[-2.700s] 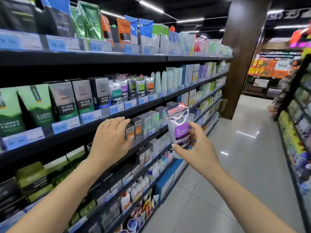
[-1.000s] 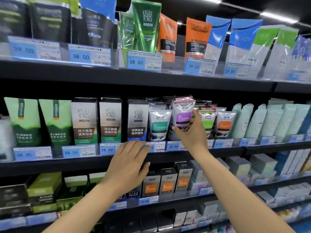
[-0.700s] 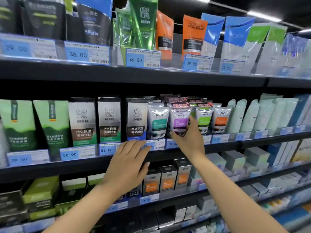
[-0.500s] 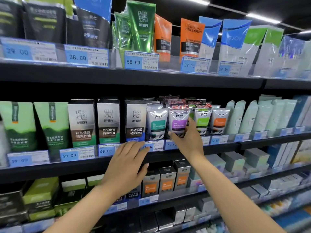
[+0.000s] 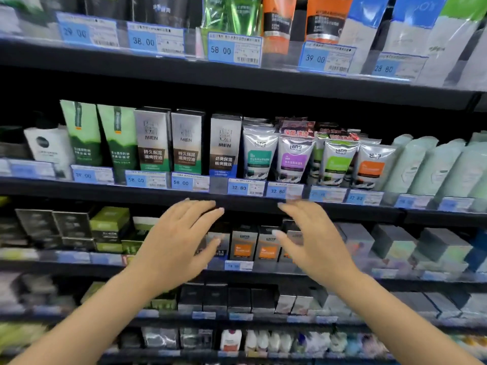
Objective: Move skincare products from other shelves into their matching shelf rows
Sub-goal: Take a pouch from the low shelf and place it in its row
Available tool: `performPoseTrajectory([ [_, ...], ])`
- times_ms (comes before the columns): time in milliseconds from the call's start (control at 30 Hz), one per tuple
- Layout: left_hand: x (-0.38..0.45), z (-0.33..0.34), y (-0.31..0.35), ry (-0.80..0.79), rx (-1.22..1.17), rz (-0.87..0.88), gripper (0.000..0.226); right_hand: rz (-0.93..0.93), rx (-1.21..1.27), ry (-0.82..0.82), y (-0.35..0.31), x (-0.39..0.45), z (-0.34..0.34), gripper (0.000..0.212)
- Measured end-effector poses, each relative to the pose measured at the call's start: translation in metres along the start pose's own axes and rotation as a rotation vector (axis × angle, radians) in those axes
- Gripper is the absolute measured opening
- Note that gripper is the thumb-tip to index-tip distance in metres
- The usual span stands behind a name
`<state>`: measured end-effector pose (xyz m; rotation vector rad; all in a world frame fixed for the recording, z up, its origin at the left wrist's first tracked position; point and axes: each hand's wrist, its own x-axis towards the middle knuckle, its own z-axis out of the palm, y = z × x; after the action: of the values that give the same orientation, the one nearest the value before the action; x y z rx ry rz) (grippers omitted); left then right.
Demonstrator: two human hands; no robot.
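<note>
On mid shelf, silver tube w/ purple label stands upright; left hand & right hand spread, empty.

Purple-label tube upright among matching shelf tubes

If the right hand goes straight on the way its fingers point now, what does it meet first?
Probably the front edge of the shelf holding the purple-label tube; the right hand points up-left toward it. Depth is unclear.
</note>
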<state>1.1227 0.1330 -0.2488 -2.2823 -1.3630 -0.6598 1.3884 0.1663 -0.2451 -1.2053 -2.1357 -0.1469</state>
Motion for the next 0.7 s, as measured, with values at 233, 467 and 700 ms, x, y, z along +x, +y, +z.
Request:
performPoseTrajectory([
  [233, -0.096, -0.012, 0.042, -0.152, 0.058, -0.242, 0.048, -0.262, 0.090, -0.231, -0.022, -0.047, 0.032, 0.052],
  [467, -0.197, -0.056, 0.068, -0.200, 0.126, -0.524, 0.047, -0.495, 0.263, -0.347, -0.100, -0.067, 0.071, 0.049],
  [700, -0.299, -0.106, 0.053, -0.156, 0.234, -0.755, 0.045, -0.702, 0.392, -0.413, -0.211, -0.070, 0.114, 0.047],
])
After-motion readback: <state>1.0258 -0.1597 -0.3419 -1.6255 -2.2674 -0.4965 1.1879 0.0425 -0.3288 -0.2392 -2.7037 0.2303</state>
